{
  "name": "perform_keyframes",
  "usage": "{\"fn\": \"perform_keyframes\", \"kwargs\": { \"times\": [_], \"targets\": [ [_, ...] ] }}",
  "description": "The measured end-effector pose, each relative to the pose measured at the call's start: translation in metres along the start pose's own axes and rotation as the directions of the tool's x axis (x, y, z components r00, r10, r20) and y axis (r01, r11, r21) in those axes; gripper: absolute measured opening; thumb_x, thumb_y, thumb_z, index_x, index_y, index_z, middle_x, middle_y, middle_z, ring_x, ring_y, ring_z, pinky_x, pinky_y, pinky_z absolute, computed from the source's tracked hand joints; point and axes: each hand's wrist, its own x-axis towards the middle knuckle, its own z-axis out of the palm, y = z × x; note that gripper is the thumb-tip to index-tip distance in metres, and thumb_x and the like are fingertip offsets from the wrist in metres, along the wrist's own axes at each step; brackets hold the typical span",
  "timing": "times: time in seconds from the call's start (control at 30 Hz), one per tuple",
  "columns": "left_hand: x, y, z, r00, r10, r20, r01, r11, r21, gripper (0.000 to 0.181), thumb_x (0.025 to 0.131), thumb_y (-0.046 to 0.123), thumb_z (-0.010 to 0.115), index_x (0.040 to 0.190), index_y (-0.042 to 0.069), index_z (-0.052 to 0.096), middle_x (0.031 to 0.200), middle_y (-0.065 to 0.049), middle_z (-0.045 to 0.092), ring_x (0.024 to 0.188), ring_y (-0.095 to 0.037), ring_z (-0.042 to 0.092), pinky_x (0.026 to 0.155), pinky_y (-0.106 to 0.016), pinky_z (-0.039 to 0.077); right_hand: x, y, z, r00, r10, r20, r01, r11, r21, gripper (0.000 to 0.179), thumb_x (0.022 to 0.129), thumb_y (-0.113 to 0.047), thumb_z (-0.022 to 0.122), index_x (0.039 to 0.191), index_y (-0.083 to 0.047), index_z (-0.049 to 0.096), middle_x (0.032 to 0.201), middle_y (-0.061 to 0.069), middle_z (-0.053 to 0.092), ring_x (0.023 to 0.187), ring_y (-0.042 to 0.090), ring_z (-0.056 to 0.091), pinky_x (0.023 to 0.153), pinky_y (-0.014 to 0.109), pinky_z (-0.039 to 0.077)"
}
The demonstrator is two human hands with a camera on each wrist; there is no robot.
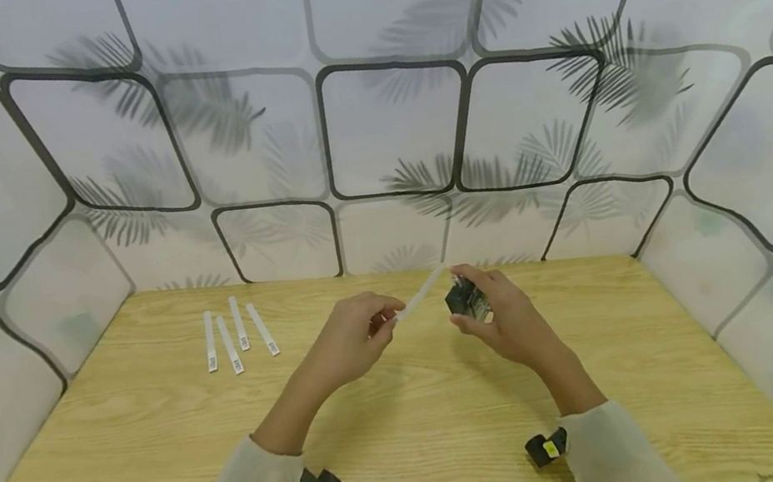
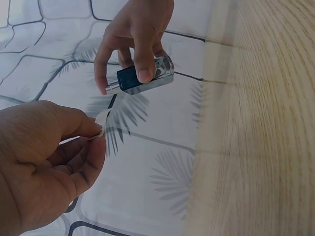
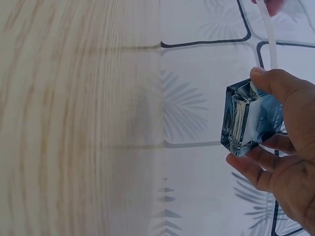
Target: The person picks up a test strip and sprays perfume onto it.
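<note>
My left hand (image 1: 359, 334) pinches one end of a thin white paper strip (image 1: 419, 295) between thumb and fingers. The strip slants up to the right, and its far end reaches the top of a small blue-tinted glass bottle (image 1: 466, 300). My right hand (image 1: 500, 316) grips that bottle, thumb on one side and fingers on the other. In the right wrist view the bottle (image 3: 248, 118) shows a thick square glass base, and the strip (image 3: 268, 42) rises behind it. The left wrist view has the bottle (image 2: 142, 78) under the right hand's fingers and the strip's end (image 2: 101, 123) at my left thumb.
Several more white paper strips (image 1: 239, 340) lie side by side on the wooden table (image 1: 161, 445) at the back left. White panels with black outlines and leaf prints (image 1: 390, 122) wall in the table on three sides. Both hands hover above the table's middle.
</note>
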Motion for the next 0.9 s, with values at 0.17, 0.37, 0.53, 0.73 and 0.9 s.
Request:
{"fn": "perform_keyframes", "kwargs": {
  "times": [0.17,0.37,0.53,0.73,0.9],
  "targets": [
    [-0.0004,-0.0008,0.0006,1.0,0.005,0.003,-0.005,1.0,0.003,0.021,0.098,0.001,0.064,0.117,-0.001,0.072,0.095,-0.005,0.069,0.078,-0.011,0.062,0.067,-0.021,0.054,-0.0006,0.001,0.0013,1.0,0.002,-0.001,-0.002,1.0,0.007,0.07,0.093,-0.026,0.079,0.153,-0.019,0.043,0.134,0.017,0.057,0.118,0.036,0.059,0.091,0.058,0.053],
    [0.0002,-0.0003,-0.0003,1.0,-0.004,0.004,0.004,1.0,0.007,0.021,0.099,0.002,0.064,0.118,0.0,0.072,0.097,-0.006,0.07,0.08,-0.012,0.064,0.069,-0.021,0.055,-0.0006,0.0008,0.0022,1.0,-0.006,-0.017,0.007,1.0,0.014,0.069,0.092,-0.025,0.08,0.151,-0.017,0.045,0.133,0.017,0.058,0.116,0.036,0.059,0.09,0.059,0.053],
    [0.0003,0.0008,-0.0019,1.0,-0.018,0.012,0.018,1.0,0.0,0.021,0.099,0.002,0.064,0.118,0.0,0.072,0.097,-0.007,0.07,0.081,-0.013,0.065,0.07,-0.022,0.055,-0.0001,0.0013,0.0024,1.0,-0.014,-0.027,0.014,1.0,-0.005,0.069,0.091,-0.024,0.081,0.151,-0.018,0.046,0.131,0.015,0.059,0.115,0.035,0.059,0.09,0.059,0.053],
    [-0.0001,-0.0004,-0.0038,1.0,-0.015,0.002,0.015,1.0,-0.005,0.021,0.098,0.0,0.064,0.117,-0.002,0.072,0.098,-0.009,0.071,0.082,-0.014,0.066,0.071,-0.022,0.056,0.0002,0.0012,0.0017,0.999,-0.023,-0.048,0.023,1.0,-0.003,0.069,0.09,-0.022,0.082,0.15,-0.017,0.048,0.127,0.013,0.058,0.112,0.031,0.058,0.087,0.056,0.054],
    [0.0002,-0.0046,-0.0042,0.999,-0.043,-0.012,0.043,0.999,-0.033,0.02,0.098,0.0,0.064,0.117,-0.003,0.072,0.098,-0.011,0.072,0.083,-0.016,0.067,0.072,-0.023,0.057,0.0005,0.0005,0.0001,0.998,-0.02,-0.057,0.019,1.0,-0.007,0.069,0.09,-0.023,0.082,0.15,-0.019,0.048,0.13,0.012,0.059,0.116,0.031,0.058,0.089,0.056,0.054]
  ]
}}
